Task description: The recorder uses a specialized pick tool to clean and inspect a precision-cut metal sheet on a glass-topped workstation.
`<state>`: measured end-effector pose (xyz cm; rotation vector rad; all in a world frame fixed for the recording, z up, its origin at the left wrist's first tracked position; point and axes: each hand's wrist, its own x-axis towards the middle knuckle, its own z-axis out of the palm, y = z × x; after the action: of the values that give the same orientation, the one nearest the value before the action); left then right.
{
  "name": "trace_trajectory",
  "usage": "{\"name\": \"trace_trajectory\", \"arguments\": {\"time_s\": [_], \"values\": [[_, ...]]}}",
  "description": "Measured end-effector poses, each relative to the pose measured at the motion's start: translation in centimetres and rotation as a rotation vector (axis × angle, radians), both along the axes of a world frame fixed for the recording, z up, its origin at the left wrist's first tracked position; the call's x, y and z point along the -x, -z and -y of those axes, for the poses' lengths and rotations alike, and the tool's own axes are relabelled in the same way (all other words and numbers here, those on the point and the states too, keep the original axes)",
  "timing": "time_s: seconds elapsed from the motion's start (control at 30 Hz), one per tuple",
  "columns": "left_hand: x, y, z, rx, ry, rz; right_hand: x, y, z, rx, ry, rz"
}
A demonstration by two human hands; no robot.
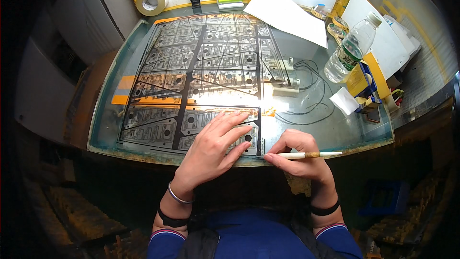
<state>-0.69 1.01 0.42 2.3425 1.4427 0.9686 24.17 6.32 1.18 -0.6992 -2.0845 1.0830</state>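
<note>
A large transparent film sheet (223, 52) printed with dark circuit-like patterns lies on the glass tabletop (306, 103). My left hand (211, 144) rests on its near part with the fingers spread out and nothing in them. Just right of the sheet's near right corner, my right hand (301, 140) is closed around a slim white pen-like tool (330, 154) with a brownish band. The tool's back end points right. Its working tip, near my thumb at the table's front edge, is too small to make out.
A water bottle (352, 50) stands at the right, beside tape rolls (337, 29) and a blue-and-yellow holder (366, 79). White paper (290, 17) lies at the back. A wide tape roll (152, 2) stands at the far left. Black cables (314, 86) curl right of the sheet.
</note>
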Motion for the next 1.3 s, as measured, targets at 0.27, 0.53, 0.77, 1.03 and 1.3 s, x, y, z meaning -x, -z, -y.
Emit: {"name": "trace_trajectory", "arguments": {"time_s": [0.27,0.53,0.77,1.03,1.3], "values": [[0.0,0.0,0.1,0.013,-0.003,0.005,-0.7,0.2,-0.2,0.104,-0.068,-0.007],[0.0,0.0,0.0,0.003,0.001,0.004,0.7,1.1,0.2,0.005,0.144,-0.085],[0.0,0.0,0.1,0.005,-0.004,0.007,-0.6,0.6,-0.7,-0.081,-0.096,0.032],[0.0,0.0,0.1,0.004,-0.004,0.012,-0.1,0.5,0.2,0.132,0.042,-0.061],[0.0,-0.1,0.1,0.003,-0.001,0.007,-0.4,0.5,-0.3,-0.02,-0.043,0.005]]}}
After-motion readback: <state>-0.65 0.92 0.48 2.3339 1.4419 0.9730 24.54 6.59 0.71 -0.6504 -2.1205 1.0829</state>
